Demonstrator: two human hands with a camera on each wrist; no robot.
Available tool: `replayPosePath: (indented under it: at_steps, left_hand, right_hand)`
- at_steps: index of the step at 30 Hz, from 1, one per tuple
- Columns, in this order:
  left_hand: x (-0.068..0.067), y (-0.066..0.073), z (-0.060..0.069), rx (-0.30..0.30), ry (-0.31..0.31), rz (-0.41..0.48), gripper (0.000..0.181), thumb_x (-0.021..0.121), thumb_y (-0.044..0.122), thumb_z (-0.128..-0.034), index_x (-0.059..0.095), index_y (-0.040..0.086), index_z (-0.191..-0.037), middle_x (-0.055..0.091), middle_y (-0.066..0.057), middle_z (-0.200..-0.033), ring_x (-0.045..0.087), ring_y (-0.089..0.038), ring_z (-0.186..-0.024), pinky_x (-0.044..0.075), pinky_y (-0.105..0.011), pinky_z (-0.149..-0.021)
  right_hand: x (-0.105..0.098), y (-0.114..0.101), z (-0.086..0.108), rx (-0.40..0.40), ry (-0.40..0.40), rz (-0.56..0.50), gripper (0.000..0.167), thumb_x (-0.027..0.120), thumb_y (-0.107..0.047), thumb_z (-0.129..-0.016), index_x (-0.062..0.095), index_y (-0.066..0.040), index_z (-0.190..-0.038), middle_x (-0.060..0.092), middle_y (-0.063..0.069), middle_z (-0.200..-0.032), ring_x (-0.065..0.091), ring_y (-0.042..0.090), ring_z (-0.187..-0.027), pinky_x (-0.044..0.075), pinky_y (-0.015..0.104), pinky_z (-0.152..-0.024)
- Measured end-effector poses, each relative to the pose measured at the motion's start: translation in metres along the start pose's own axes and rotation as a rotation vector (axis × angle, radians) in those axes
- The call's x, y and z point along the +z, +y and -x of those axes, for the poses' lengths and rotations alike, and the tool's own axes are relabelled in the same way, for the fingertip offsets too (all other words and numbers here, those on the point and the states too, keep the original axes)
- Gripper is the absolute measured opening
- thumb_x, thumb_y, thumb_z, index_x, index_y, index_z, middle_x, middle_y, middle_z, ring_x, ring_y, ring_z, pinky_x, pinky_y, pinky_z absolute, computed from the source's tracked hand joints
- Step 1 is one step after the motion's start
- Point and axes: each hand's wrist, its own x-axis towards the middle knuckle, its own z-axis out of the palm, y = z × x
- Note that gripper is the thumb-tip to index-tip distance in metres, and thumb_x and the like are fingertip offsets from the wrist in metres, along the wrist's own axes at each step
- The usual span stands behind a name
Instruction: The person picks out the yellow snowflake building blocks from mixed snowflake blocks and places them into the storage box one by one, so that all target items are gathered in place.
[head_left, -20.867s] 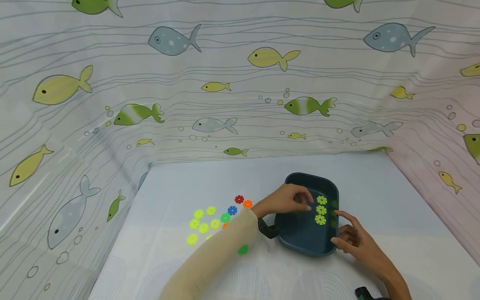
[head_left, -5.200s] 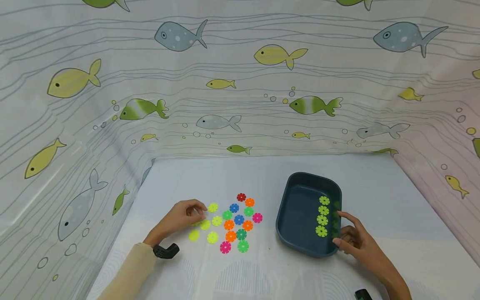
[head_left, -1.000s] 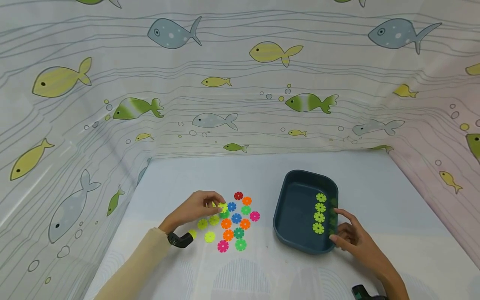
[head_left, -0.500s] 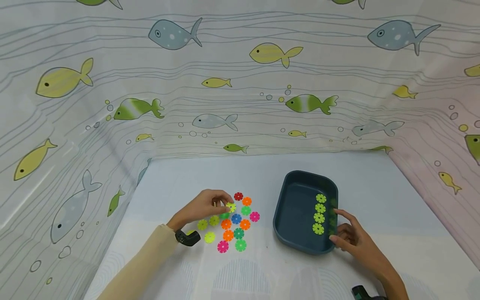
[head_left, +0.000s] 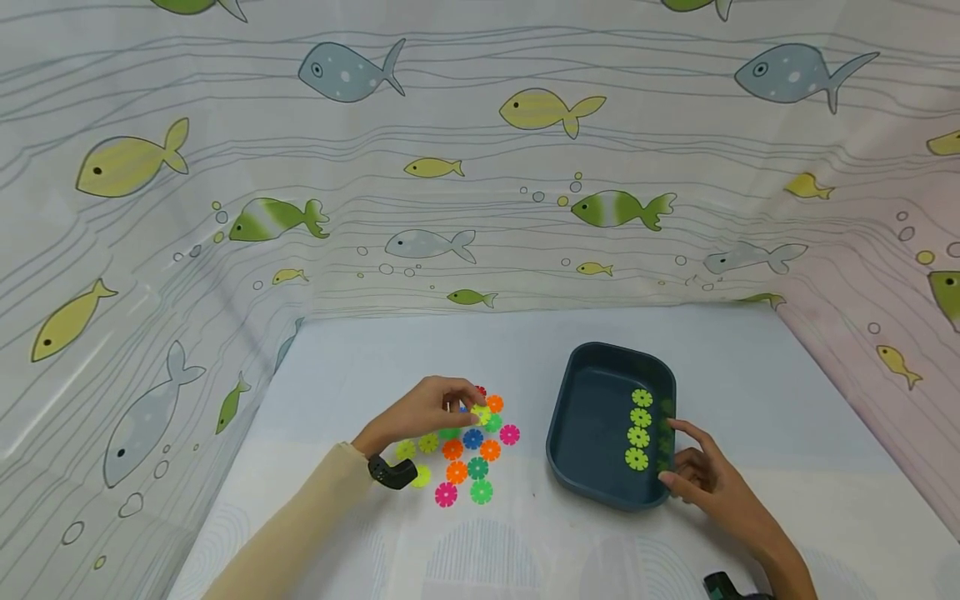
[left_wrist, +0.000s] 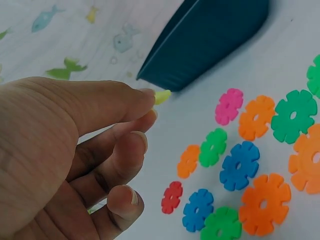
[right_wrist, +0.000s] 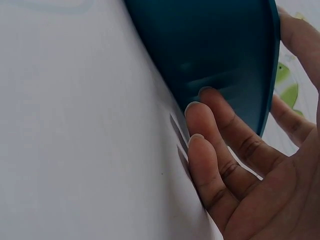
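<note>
Place: small booth walled with printed sheeting round a white desk (head_left: pixel 540 550); whether home, lab or other premises cannot be told. Back wall (head_left: pixel 495 196): yellow, green and grey-blue fish, bubbles, wavy lines; beyond the left grip (head_left: pixel 427 406) and right grip (head_left: pixel 716 479). Left wall (head_left: pixel 150 333): similar fish print, outward of the left grip. Right wall (head_left: pixel 892 283): pinkish, fish-printed, outward of the right grip. Wrist cameras (head_left: pixel 393 473): black, one behind each grip.
</note>
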Motion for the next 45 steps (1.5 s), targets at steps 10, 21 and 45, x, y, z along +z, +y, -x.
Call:
replayPosePath:
  at_steps: [10, 21, 45]
  left_hand:
    - [0.009, 0.008, -0.013, 0.049, -0.044, 0.02, 0.02, 0.076, 0.021, -0.0952, 0.073, 0.02, -0.115, 0.072, 0.009, -0.101, 0.063, -0.017, -0.078, 0.054, -0.029, -0.071]
    - [0.018, 0.02, -0.026, 0.044, -0.095, 0.057, 0.019, 0.076, 0.023, -0.0955, 0.074, 0.023, -0.114, 0.072, 0.011, -0.101, 0.061, -0.018, -0.075, 0.053, -0.029, -0.069]
    - [0.042, 0.046, -0.053, 0.123, -0.178, 0.143, 0.02, 0.075, 0.02, -0.0956, 0.074, 0.022, -0.115, 0.071, 0.004, -0.101, 0.065, -0.022, -0.077, 0.054, -0.03, -0.067]
  right_hand:
    - [0.0, -0.001, 0.0, 0.009, -0.002, -0.023, 0.075, 0.068, -0.015, -0.101, 0.023, -0.018, -0.161, 0.062, 0.021, -0.103, 0.066, 0.029, -0.078, 0.055, 0.036, -0.065]
    - [0.0, 0.002, 0.0, 0.006, -0.002, -0.019, 0.075, 0.068, -0.015, -0.101, 0.023, -0.019, -0.162, 0.062, 0.021, -0.103, 0.066, 0.028, -0.078, 0.055, 0.036, -0.066]
    - [0.0, 0.001, 0.0, 0.012, -0.004, -0.019, 0.074, 0.067, -0.016, -0.102, 0.023, -0.018, -0.161, 0.062, 0.021, -0.105, 0.066, 0.028, -0.078, 0.055, 0.036, -0.065]
